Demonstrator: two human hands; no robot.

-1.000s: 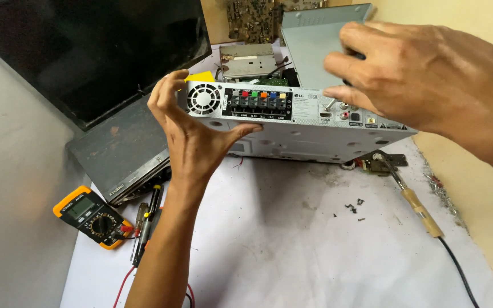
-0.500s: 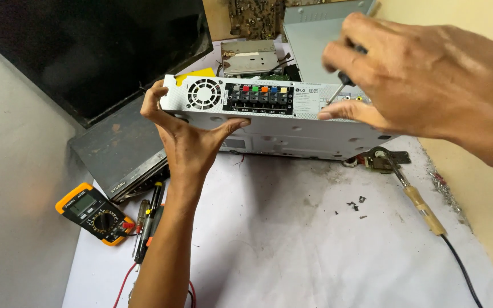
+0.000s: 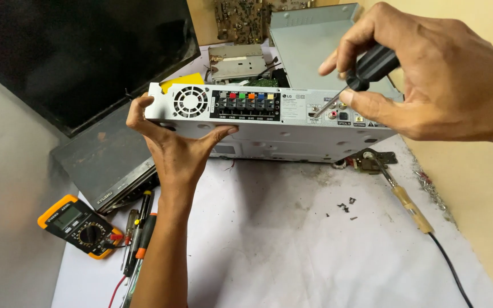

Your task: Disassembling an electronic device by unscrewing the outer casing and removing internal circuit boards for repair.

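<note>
A cluttered repair bench covered in white paper [image 3: 292,251] fills the space, with a large dark flat screen [image 3: 81,51] leaning at the back left and bare circuit boards [image 3: 241,20] propped against the far wall.

The silver-grey metal player chassis [image 3: 269,122] is tipped up on the paper so that its rear panel, with a round fan grille and a row of coloured speaker terminals, faces the person. The left hand [image 3: 172,148] is wrapped around the fan end of the case, thumb under the bottom face and fingers curled behind, propping it at that tilt. The right hand [image 3: 446,80] is closed around a black-handled screwdriver [image 3: 352,80], pinched between thumb and fingers, and the thin shaft slants down so its tip meets the panel just beside the small round sockets right of the terminals.

To work that spot well, I'd say the blade wants to sit square in the screw head before any turn, with the left hand bracing hard so the case does not rock; a slip here would likely scratch the panel or hit the sockets.

Loose small dark screws [image 3: 344,206] lie on the paper near a wooden-handled soldering iron [image 3: 406,202]. A yellow-cased multimeter [image 3: 78,225] and spare orange-and-black screwdrivers [image 3: 141,236] sit at the left.
</note>
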